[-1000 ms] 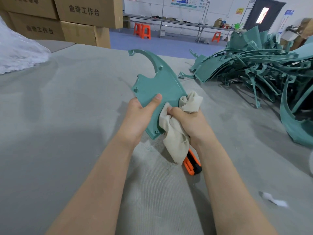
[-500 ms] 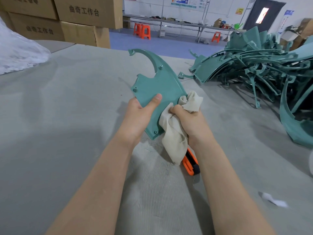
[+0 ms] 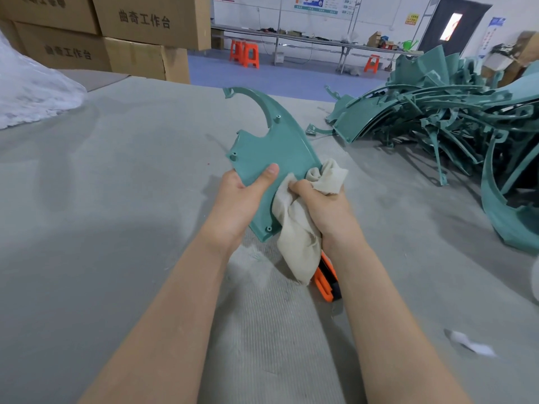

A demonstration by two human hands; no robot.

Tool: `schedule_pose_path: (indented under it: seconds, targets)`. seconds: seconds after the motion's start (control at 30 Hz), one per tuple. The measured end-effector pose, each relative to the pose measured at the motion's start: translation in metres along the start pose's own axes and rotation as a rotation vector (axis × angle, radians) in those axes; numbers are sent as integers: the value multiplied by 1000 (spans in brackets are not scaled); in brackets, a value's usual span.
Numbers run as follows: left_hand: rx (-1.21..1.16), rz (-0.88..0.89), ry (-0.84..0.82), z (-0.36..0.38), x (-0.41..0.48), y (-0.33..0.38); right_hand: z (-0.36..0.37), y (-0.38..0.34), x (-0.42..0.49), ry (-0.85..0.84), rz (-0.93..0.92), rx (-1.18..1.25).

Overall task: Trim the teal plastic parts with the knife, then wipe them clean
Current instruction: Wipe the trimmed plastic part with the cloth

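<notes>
- The left hand point(image 3: 239, 199) grips the teal part point(image 3: 271, 153) above the grey bench point(image 3: 116, 199), thumb on its face.
- The right hand point(image 3: 320, 205) clutches a beige cloth point(image 3: 297, 237) against the part's right edge.
- An orange knife point(image 3: 325, 282) lies on the bench under the right wrist.
- A pile of teal parts point(image 3: 437, 112) sits far right.

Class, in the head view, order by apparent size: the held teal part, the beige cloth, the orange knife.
Largest: teal part.
Then: beige cloth.
Smallest: orange knife, though it is partly hidden under the cloth.

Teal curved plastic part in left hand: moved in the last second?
No. The teal curved plastic part holds its place against the brown cardboard boxes.
</notes>
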State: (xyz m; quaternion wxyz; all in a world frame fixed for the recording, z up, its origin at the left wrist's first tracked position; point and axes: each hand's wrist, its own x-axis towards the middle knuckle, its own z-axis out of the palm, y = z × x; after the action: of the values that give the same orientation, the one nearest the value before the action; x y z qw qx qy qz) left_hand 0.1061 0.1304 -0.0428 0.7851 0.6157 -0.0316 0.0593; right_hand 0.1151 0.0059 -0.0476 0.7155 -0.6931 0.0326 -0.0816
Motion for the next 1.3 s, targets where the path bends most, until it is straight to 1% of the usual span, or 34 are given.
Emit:
schedule_pose_path:
  seconds: [0.1,0.33,0.5,0.7,1.03,1.13,1.17,1.23,1.3]
  targets:
    - [30,4,-3,1,0,-1,2,-1,-2,36,4,-12]
    - [-6,-8,-1,0,1,-2,-2,-3,-2,-11,3,1]
    - [25,18,6,2,0,-2,0,-3,-3,17,-13,-12]
    - [-17,-10,11,-1,1,0,-4,-4,0,-25,-4,-32]
    - [32,51,-1,0,1,0,0,-1,0,43,-31,-46]
    - [106,93,-4,1,1,-1,0,-1,-1,-44,-69,42]
    - [115,92,-2,1,1,-1,0,-1,-1,-42,-56,51]
    - [67,56,-7,2,1,-1,-3,-1,0,22,-5,-2]
    - [56,40,-3,0,1,-2,-3,-1,0,22,24,-40]
